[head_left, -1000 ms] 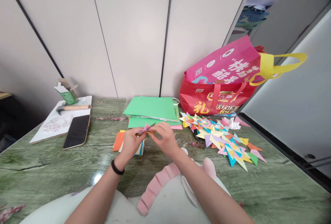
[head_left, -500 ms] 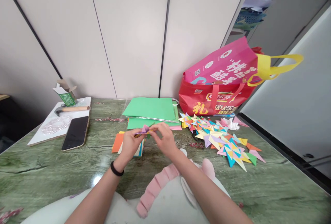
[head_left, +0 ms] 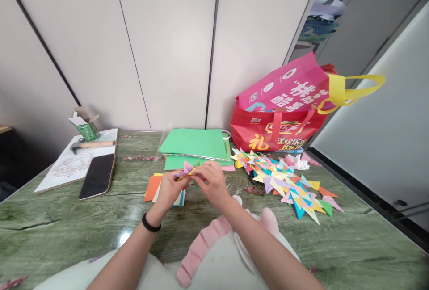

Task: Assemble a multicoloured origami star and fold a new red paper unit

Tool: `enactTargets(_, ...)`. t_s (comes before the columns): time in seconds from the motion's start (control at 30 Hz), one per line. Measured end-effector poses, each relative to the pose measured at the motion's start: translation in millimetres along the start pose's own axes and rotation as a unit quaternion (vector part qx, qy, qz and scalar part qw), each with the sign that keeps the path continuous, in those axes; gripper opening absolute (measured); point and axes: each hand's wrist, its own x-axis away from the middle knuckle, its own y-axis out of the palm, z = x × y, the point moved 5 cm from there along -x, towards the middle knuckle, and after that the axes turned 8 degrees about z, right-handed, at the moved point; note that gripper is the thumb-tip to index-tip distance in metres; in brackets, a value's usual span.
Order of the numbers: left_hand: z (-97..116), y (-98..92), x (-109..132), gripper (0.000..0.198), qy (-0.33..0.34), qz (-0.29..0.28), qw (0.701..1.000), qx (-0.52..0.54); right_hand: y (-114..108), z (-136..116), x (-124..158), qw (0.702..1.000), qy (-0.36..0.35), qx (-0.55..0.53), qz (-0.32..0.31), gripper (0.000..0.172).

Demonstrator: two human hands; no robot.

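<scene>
Between my two hands is a small folded paper piece (head_left: pixel 188 169) with purple, yellow and green parts, held just above the table. My left hand (head_left: pixel 171 187) pinches its left side, and a black band circles that wrist. My right hand (head_left: pixel 212 182) grips the right side, its fingers covering part of the folds. Under and behind my left hand lies a stack of square paper sheets (head_left: pixel 152 188), orange on top at the left. Green paper sheets (head_left: pixel 194 142) lie just beyond my hands. To the right is a heap of folded paper stars (head_left: pixel 281 178) in many colours.
A red gift bag (head_left: pixel 251 124) with a pink bag (head_left: pixel 284 84) in it stands at the back right. On the left are a phone (head_left: pixel 97 176), a hammer (head_left: pixel 97 144), a beaded string (head_left: pixel 72 166) and a small green box (head_left: pixel 86 129). A plush toy (head_left: pixel 214 263) lies in front.
My right hand has shifted slightly left, its fingers closing further over the folded paper. A pink-purple point now stands up more clearly. The camera view has tilted a little.
</scene>
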Motion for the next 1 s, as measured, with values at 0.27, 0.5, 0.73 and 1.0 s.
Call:
enactTargets(0.27,1,1.7,2,0.019,0.012,0.03,0.999,-0.036,-2,-1,-1,1.0,-0.007,0.014,0.026,0.004)
enactTargets(0.5,2,0.5,2,0.017,0.028,0.045,0.998,-0.031,1,0,2,0.999,0.005,0.007,0.042,0.007)
enactTargets(0.73,5,1.0,3,0.017,0.026,0.043,0.998,-0.034,0,-4,0,0.999,-0.039,0.002,0.027,0.009)
enactTargets(1.0,10,0.9,4,0.022,0.046,0.038,0.994,-0.089,4,0,1,0.999,-0.011,0.032,-0.005,0.005)
